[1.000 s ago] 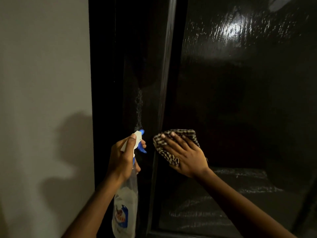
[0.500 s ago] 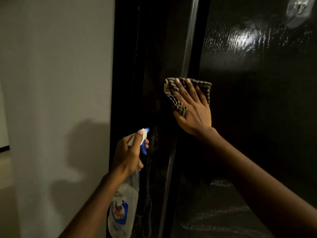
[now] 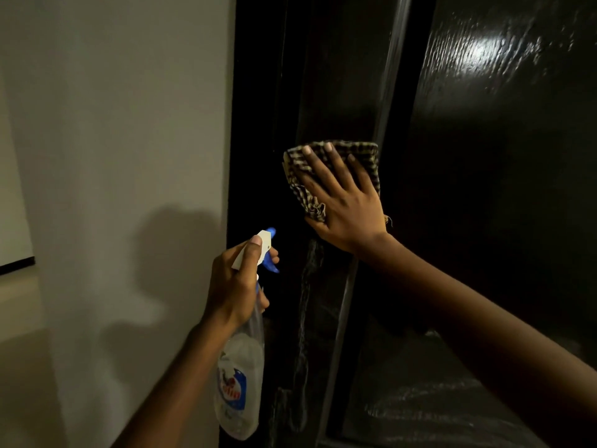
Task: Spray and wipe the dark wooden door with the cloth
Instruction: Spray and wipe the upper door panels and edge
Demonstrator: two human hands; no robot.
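**Cloth flat on the door, bottle ready**

My right hand (image 3: 347,205) presses the checked cloth (image 3: 365,155) against the dark door (image 3: 484,156), fingers straight and spread. My left hand (image 3: 235,286) grips the neck of the clear spray bottle (image 3: 240,376), thumb on its white head. I cannot tell how much liquid it holds.

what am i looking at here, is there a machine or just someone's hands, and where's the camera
No machine here: these are a person's two bare hands. Every picture comes from one wide camera worn on the head, looking forward and down. The left hand holds a clear spray bottle by its trigger neck, nozzle toward the dark wooden door. The right hand presses a checked cloth flat against that door with straight fingers. A pale wall stands left.
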